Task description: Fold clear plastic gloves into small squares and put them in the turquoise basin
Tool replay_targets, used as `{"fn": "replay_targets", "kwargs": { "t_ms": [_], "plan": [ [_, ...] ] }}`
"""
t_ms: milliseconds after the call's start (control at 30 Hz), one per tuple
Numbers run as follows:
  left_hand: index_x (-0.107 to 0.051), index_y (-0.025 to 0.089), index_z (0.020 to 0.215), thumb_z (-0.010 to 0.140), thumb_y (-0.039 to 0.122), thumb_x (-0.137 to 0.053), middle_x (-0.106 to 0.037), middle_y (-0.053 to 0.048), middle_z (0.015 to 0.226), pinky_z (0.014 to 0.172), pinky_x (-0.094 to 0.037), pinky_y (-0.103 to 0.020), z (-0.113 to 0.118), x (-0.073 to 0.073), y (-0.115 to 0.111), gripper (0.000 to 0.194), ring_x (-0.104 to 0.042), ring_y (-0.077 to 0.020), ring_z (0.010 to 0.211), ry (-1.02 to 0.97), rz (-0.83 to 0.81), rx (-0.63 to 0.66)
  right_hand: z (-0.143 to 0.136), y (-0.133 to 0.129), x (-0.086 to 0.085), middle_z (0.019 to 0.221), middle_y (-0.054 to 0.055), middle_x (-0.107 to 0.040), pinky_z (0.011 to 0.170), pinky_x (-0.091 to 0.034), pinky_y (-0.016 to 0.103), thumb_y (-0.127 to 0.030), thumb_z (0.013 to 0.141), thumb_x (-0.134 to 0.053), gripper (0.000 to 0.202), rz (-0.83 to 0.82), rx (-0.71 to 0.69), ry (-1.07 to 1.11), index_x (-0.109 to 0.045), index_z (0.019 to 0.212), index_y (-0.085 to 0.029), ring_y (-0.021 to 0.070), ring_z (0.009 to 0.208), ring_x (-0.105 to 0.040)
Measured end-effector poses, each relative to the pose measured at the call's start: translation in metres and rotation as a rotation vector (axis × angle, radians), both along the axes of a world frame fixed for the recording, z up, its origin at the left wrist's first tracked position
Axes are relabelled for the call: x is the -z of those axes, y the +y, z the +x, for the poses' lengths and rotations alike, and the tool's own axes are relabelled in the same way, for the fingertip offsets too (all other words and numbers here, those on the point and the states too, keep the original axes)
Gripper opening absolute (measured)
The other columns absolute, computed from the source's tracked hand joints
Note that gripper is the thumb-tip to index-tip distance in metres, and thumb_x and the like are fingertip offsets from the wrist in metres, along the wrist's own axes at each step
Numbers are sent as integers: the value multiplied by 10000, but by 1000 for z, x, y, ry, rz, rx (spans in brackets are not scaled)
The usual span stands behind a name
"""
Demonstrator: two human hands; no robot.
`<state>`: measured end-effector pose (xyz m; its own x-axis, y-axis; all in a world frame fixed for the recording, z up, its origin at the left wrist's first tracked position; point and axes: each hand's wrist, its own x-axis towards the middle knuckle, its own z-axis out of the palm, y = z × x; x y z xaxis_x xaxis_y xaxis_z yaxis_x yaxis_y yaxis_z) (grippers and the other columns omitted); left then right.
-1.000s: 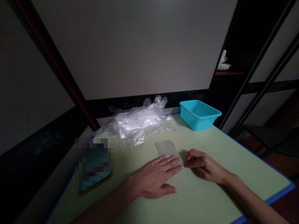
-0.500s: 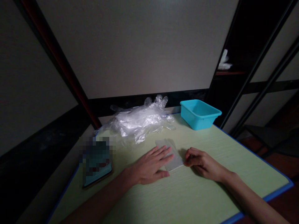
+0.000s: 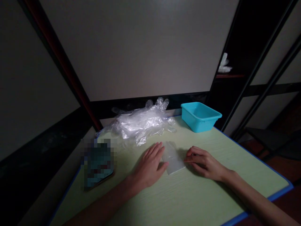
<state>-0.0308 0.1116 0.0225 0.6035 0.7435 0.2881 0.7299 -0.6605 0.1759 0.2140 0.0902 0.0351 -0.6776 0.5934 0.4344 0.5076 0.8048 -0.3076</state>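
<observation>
A flat, folded translucent piece of thin plastic, seemingly a plastic glove (image 3: 173,158), lies on the table between my hands. My left hand (image 3: 150,166) rests at its left edge, fingers extended and thumb apart, holding nothing. At the opposite edge, my right hand (image 3: 203,161) has its fingers curled, with thumb and fingertips pinched at the plastic's right side. Behind them spreads a crumpled heap of clear disposable plastic gloves (image 3: 141,122), some with finger shapes sticking up.
A turquoise plastic basin (image 3: 201,117) stands at the back right of the pale green table (image 3: 188,201), which has a blue edge. On the left is a blurred-out, book-like object (image 3: 100,166). A grey panel (image 3: 141,50) rises behind, and a dark chair (image 3: 275,141) stands right.
My left hand has slid left off the top of the folded plastic, uncovering more of it. My right hand stays by the right edge, its fingers slightly shifted.
</observation>
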Motion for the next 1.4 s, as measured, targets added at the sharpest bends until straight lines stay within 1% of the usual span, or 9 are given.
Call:
{"fn": "replay_targets", "kwargs": {
  "t_ms": [100,167,367,833,933,1033,1100,1233,1400],
  "plan": [
    [-391,144,1229,795,356,-492,-337,-114,1353,1012,-270,-397,6,0,-10,494,-260,-229,1256,-4,3,25,-3,2,-3,820,66,-558,659,-393,298,-224,863,-438,175,166,-18,-241,-591,901,-149,163,763,-494],
    [-412,154,1206,775,338,-523,-366,-110,1332,1004,-285,-399,7,0,-13,482,-289,-231,1238,-32,15,23,-4,3,-1,765,45,-568,613,-367,294,-233,875,-427,179,282,-22,-367,-587,841,-160,160,721,-490],
    [-510,187,1069,740,276,-575,-499,-77,1189,964,-339,-381,7,-3,-15,347,-411,-221,1131,-84,11,60,-7,1,0,693,24,-565,559,-319,303,-167,888,-390,246,415,-45,-468,-558,708,-171,145,639,-466],
    [-518,190,1024,726,297,-592,-517,-70,1104,917,-373,-388,8,-5,-16,325,-448,-228,1048,-69,-18,90,-13,-1,-4,695,29,-580,564,-382,297,-151,881,-396,207,324,-50,-454,-560,757,-166,149,643,-498],
    [-530,166,1013,731,295,-585,-534,-76,1070,892,-397,-371,8,-4,-16,314,-465,-228,1015,-70,-37,103,-12,0,-1,862,68,-623,618,-445,307,-140,876,-400,186,328,-78,-461,-579,826,-141,160,727,-546],
    [-536,154,1008,734,279,-577,-550,-78,1055,886,-405,-361,8,-3,-15,303,-475,-223,1001,-78,-28,109,-10,2,2,1045,105,-600,737,-479,332,-111,866,-404,179,312,-102,-462,-578,906,-121,177,879,-565],
    [-537,157,1013,732,275,-574,-562,-75,1047,875,-416,-365,8,-2,-15,307,-491,-220,984,-74,-16,108,-10,2,2,1066,107,-596,771,-488,324,-110,865,-404,182,244,-74,-444,-568,944,-119,175,926,-566],
    [-541,160,1018,734,294,-564,-577,-73,1040,844,-438,-369,7,-2,-16,315,-523,-220,953,-46,8,100,-9,3,-1,1029,101,-617,739,-512,302,-128,860,-423,165,140,-23,-421,-564,945,-121,166,875,-595],
    [-547,163,1005,740,298,-557,-584,-70,1037,834,-440,-357,7,-4,-16,298,-530,-217,943,-26,14,102,-6,1,-1,1028,96,-620,762,-494,328,-116,862,-419,198,276,-66,-427,-584,970,-136,174,914,-577]
  ]
}}
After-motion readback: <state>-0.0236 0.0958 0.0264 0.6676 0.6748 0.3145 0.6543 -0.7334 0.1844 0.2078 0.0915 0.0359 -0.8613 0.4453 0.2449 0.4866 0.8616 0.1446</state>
